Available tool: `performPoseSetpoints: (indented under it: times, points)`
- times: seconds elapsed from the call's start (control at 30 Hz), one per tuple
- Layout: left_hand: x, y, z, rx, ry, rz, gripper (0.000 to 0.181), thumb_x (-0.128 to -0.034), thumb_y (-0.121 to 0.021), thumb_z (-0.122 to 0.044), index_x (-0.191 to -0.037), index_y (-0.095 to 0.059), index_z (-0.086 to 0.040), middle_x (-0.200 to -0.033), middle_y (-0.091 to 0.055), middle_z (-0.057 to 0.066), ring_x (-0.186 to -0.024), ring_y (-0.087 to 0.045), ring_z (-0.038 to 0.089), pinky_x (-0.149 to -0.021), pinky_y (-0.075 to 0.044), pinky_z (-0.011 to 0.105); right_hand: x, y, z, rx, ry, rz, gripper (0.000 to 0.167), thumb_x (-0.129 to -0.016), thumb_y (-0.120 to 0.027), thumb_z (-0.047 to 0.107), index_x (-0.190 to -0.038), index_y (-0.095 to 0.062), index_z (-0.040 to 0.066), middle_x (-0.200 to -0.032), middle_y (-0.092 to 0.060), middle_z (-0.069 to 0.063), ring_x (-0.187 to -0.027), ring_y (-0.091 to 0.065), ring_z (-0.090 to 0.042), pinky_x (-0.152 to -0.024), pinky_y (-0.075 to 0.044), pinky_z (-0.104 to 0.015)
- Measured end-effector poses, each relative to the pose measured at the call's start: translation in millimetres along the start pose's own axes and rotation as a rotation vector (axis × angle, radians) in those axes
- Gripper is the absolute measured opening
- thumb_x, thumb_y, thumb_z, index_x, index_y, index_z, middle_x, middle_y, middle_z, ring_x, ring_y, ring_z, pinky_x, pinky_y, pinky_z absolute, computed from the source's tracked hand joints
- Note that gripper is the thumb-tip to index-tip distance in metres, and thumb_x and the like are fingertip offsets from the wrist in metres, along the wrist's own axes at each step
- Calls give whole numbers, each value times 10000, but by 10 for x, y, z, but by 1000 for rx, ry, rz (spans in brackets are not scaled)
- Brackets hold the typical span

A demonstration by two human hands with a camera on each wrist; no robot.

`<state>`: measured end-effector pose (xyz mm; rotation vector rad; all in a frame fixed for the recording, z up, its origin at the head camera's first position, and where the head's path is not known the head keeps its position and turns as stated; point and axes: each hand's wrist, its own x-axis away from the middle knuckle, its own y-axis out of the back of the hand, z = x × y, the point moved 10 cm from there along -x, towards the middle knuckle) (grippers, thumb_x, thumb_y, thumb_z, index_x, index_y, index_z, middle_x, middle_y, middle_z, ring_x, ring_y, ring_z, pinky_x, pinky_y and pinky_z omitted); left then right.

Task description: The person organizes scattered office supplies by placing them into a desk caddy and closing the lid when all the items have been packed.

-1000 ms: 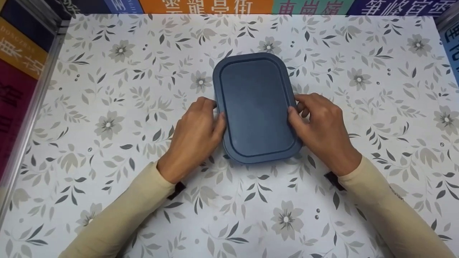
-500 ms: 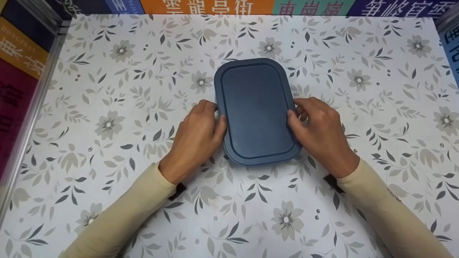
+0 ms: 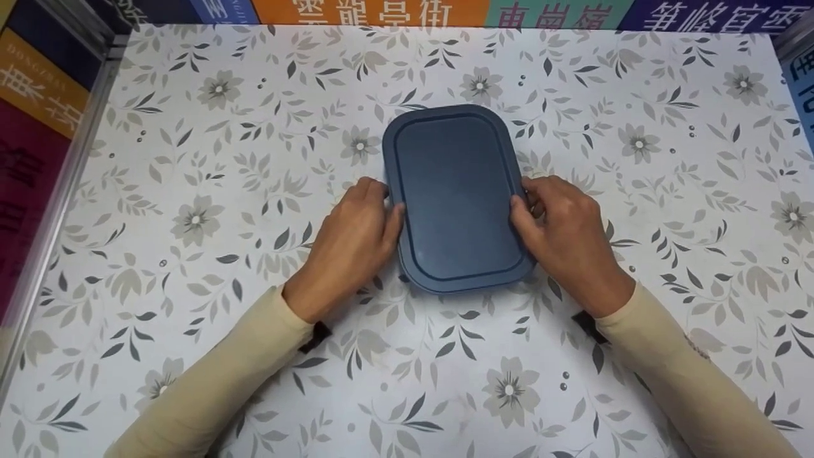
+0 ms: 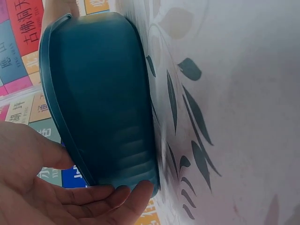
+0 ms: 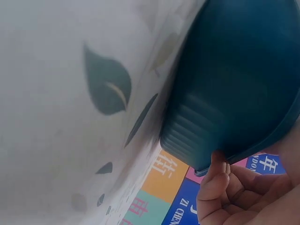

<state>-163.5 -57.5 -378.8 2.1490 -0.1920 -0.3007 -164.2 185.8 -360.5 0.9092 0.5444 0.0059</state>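
Observation:
A dark blue rectangular lunch box (image 3: 459,197) with rounded corners and a flat lid stands lid up on the table, slightly turned. My left hand (image 3: 350,238) grips its left side, thumb on the lid's edge. In the left wrist view, the fingers of that hand (image 4: 65,187) lie against the box's ribbed side wall (image 4: 103,93). On the opposite side my right hand (image 3: 569,238) holds the box, its thumb at the lid rim. The right wrist view has those bent fingers (image 5: 220,187) touching the wall near the rim. What the box contains is hidden.
A white table (image 3: 210,331) printed with grey flowers and leaves spreads all round the box. Coloured panels with large characters (image 3: 375,13) line the back edge, and more panels (image 3: 32,127) stand along the left side. A strip of blue panel (image 3: 802,83) shows at the right.
Over the first half second the lunch box came a little toward me and settled lower, both hands moving with it. Since then it has stayed almost still, with the grip unchanged.

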Motion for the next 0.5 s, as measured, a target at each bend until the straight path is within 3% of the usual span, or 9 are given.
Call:
performPoseSetpoints:
  times: [0.27, 0.5]
  points:
    - [-32, -42, 14, 53, -4, 8, 278, -1137, -607, -194, -1195, -666, 70, -1128, -673, 194, -992, -682, 360, -855, -622, 518, 34, -7, -46, 11, -14, -20, 192, -996, -719, -6, -1123, -754, -145, -894, -751, -217, -764, -715, -304, -631, -572, -423]
    - [2, -47, 88, 69, 20, 38, 323, -1136, -611, -216, -1274, -681, 68, -1213, -696, 196, -1097, -670, 359, -921, -616, 507, 53, -21, -88, -16, -58, 54, 286, -1043, -733, 75, -1257, -723, -115, -1000, -741, -229, -862, -721, -335, -703, -594, -427]
